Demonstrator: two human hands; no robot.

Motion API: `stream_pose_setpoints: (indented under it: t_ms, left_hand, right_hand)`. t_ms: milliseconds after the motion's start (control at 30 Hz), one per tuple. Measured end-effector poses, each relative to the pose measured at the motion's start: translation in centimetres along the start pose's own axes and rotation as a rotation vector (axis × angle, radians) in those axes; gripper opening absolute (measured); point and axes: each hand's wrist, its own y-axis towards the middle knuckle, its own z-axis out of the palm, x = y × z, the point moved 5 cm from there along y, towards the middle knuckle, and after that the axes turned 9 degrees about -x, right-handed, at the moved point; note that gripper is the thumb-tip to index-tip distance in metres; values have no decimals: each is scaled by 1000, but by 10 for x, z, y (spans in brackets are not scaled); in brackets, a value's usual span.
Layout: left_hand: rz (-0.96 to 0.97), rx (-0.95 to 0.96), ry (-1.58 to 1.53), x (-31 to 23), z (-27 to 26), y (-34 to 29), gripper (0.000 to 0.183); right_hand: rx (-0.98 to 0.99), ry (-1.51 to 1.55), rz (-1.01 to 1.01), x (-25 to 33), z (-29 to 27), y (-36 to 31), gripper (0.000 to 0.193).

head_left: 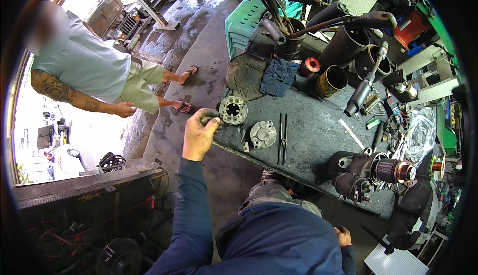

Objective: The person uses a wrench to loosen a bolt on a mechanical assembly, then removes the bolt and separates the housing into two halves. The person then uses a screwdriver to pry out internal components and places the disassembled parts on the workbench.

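My left hand [200, 134] is raised at the bench's left corner, thumb and fingers pinched together. Its fingertips meet the edge of a round metal part [241, 111] with a toothed central opening and holes around its rim; whether they grip it or something smaller is hidden. Just right of that part lies a grey metal end cap [263, 134] with ears, beside a small metal piece [246, 147]. Two long thin bolts [280, 140] rest parallel farther right. Down by my right side, my right hand [343, 236] shows only in part, its fingers mostly hidden.
On the dark workbench [313, 125], a starter motor [348, 173] sits near the right end. Rags [279, 75], metal cans [332, 80] and tools crowd its back. Green stacked stools [243, 28] stand beyond. Another person [99, 70] stands at left; an open engine bay [89, 225] is lower left.
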Motion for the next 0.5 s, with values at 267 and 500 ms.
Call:
stream_pose_setpoints:
  t_ms: [267, 500]
  left_hand:
    - [26, -175, -55, 2, 17, -4, 8]
    - [-36, -191, -60, 8, 11, 0, 7]
  right_hand:
    - [-37, -29, -12, 15, 0, 4, 29]
    - [-18, 47, 21, -5, -3, 23, 30]
